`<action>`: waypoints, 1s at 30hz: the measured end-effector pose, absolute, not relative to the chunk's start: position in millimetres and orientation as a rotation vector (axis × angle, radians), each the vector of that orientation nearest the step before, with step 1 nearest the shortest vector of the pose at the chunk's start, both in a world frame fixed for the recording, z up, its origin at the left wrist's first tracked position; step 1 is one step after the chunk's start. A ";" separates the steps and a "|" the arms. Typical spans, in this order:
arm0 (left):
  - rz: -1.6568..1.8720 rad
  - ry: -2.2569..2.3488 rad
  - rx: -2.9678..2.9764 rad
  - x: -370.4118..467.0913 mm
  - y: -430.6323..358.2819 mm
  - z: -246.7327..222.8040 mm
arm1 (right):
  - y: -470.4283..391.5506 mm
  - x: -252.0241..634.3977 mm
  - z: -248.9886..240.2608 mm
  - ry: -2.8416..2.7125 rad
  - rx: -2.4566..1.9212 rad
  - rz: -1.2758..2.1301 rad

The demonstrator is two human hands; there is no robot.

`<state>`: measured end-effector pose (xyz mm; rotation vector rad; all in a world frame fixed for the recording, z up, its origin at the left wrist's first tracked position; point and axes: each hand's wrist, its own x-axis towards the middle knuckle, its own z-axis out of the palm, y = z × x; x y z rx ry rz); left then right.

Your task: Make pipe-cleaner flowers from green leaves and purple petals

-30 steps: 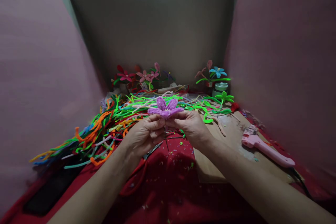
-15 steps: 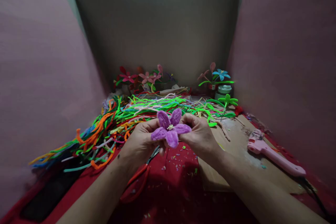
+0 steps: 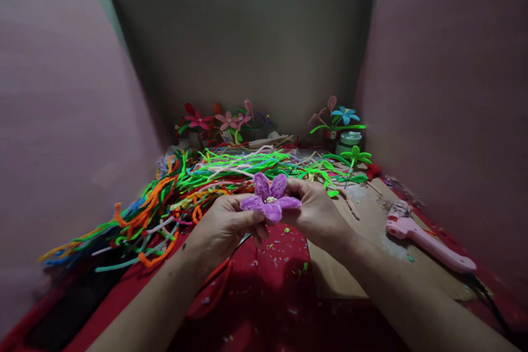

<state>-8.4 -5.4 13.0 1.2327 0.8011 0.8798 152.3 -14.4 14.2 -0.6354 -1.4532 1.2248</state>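
A purple pipe-cleaner flower (image 3: pixel 272 210) with five petals and a pale yellow centre is held up in front of me. My left hand (image 3: pixel 225 228) pinches its left petal, thumb on top and fingers curled beneath. On the other side, my right hand (image 3: pixel 317 209) is closed at the right petals, its fingertips partly hidden behind the flower. Under my left hand lie red-handled scissors (image 3: pixel 216 280), mostly covered by the hand and wrist.
Loose pipe cleaners (image 3: pixel 160 198) are heaped behind and left of my hands. A pink glue gun (image 3: pixel 429 242) rests on a cardboard sheet (image 3: pixel 342 269) at right. A dark phone-like slab (image 3: pixel 70 308) lies at left. Finished flowers (image 3: pixel 229 121) stand along the back, near a lidded jar (image 3: pixel 350 142).
The flower has tilted back, so its face points more upward. My left thumb has come up over its left petal. The view has shifted slightly.
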 end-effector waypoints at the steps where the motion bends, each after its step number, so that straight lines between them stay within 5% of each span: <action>1: 0.879 0.809 1.256 -8.8 -6.4 14.0 | -14.1 151.7 14.4 -1.450 -0.640 1.222; 8: 1.142 0.811 1.281 -9.3 -10.1 15.7 | -15.2 159.7 23.7 -1.474 -0.751 1.075; 19: 1.316 0.805 1.419 -3.2 -21.0 18.6 | -49.0 161.0 33.0 -1.867 -0.607 -0.463; 30: 1.243 0.789 1.022 0.2 -21.0 10.8 | -37.8 158.2 17.0 -1.849 -0.539 -0.659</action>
